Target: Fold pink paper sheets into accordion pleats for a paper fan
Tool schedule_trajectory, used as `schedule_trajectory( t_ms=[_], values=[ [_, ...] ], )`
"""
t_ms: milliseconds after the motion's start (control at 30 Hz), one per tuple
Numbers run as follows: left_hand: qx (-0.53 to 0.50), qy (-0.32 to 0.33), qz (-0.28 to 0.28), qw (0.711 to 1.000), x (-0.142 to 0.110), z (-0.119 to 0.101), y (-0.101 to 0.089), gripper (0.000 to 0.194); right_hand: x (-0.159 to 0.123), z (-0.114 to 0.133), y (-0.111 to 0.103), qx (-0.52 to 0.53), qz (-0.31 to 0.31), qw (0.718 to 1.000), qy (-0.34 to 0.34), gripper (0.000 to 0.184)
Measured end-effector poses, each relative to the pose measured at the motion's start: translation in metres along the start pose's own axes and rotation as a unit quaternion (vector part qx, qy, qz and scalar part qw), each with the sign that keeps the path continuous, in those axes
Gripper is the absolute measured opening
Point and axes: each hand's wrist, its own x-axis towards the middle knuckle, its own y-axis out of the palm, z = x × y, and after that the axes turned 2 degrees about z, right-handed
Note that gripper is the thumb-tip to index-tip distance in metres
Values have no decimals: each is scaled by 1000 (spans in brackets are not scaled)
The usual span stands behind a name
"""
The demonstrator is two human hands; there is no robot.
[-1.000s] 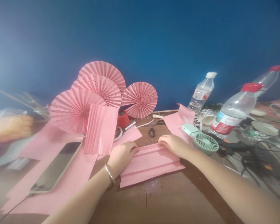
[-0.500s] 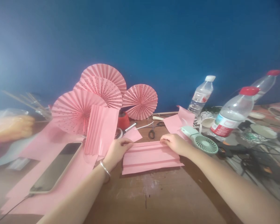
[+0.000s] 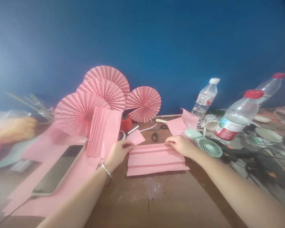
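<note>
A sheet of pink paper [image 3: 156, 161] with several crosswise pleats lies over the brown table in front of me. My left hand [image 3: 120, 153] pinches its far left corner between thumb and fingers, a silver bangle on the wrist. At the far right corner, my right hand [image 3: 180, 145] grips the same folded edge. Beside my left hand leans another pleated pink paper [image 3: 108, 129], partly folded. Behind it stand several round pink paper fans [image 3: 143, 104], some dotted. Black-handled scissors [image 3: 154, 136] rest just beyond the sheet.
On the left, a phone [image 3: 58, 171] with a cable lies on flat pink sheets [image 3: 21, 205]. A mint handheld fan [image 3: 210, 148] sits by my right forearm. Plastic bottles [image 3: 238, 115], bowls [image 3: 268, 134] and dark cables crowd the right side. A blue wall [image 3: 142, 47] rises behind.
The pink sheet and my right hand have shifted slightly to the right in view. Both hands keep their hold on the far edge. The surrounding things look the same.
</note>
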Motion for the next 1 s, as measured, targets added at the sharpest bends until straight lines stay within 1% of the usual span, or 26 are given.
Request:
schedule_trajectory(
  t_ms=[167,267,367,433,500,600,700,800,867,933,1000],
  values=[
    [-44,-6,-19,999,1,6,3,15,-1,4,-3,-11,-1,1000,8,22],
    [-40,-6,-22,999,1,10,2,16,-2,4,-5,-14,-22,999,42,20],
    [-10,-6,-37,999,2,12,0,19,-1,1,-7,-8,-61,995,82,20],
    [24,6,-47,999,2,12,-1,20,0,-4,-7,19,-73,992,100,22],
    [59,22,-55,996,2,12,-2,21,1,-7,-6,40,-78,990,107,25],
    [97,37,-70,992,1,11,-3,22,2,-11,-4,41,-89,989,107,27],
    [148,59,-76,984,-1,6,-2,21,1,-10,-4,29,-99,988,117,25],
    [234,88,-42,967,-5,-3,0,20,-1,-5,-6,-3,-86,991,107,16],
    [281,117,-14,953,-8,-11,2,20,-3,-1,-7,-45,-78,991,98,14],
    [295,159,20,942,-12,-17,5,22,-5,3,-8,-95,-75,988,95,13],
    [290,196,71,934,-14,-21,7,25,-6,7,-7,-137,-74,985,70,16]
  ],
)
